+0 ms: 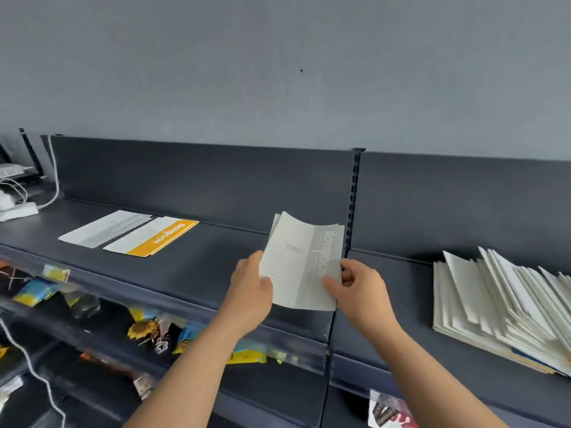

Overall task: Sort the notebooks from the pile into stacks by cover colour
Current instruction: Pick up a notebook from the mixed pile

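Note:
I hold a grey-banded white notebook [304, 264] upright above the dark shelf [216, 251], at the middle of the view. My left hand [251, 288] grips its left edge and my right hand [355, 288] pinches its lower right edge. A second thin cover seems to lie behind it. At the far left of the shelf lie a grey-banded notebook [105, 228] and, beside it, a yellow-banded notebook [151, 236]. The unsorted pile of notebooks [500, 304] fans out on the shelf at the right.
A slotted upright post [352, 205] divides the shelf's back panel behind the held notebook. White cables and a power strip [18, 208] sit at the far left end. Lower shelves hold colourful packaged goods [148, 332].

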Demonstrator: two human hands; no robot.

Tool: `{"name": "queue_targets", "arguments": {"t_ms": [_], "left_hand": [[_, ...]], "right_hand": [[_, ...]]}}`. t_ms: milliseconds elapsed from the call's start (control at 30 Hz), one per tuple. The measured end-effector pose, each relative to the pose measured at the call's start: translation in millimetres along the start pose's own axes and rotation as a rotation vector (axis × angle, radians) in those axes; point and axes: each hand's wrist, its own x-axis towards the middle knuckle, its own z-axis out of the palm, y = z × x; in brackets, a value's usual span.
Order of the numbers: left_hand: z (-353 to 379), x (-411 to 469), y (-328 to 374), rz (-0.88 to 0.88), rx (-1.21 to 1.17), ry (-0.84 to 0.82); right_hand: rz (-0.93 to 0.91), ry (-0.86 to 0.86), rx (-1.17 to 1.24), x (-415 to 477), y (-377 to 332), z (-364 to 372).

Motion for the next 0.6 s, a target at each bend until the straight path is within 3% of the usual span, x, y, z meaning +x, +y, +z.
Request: {"name": "queue_targets", "arguments": {"t_ms": [367, 600], "left_hand": [[-74.1, 39.6, -84.9, -0.153, 0.066, 0.044], [-101.0, 88.3, -124.3, -0.158, 0.090, 0.064]], "right_hand": [[0.007, -0.173, -0.028, 44.4, -15.6, 122.1], [-0.003, -0.247, -0.051, 95.7, -18.2, 174.4]]}}
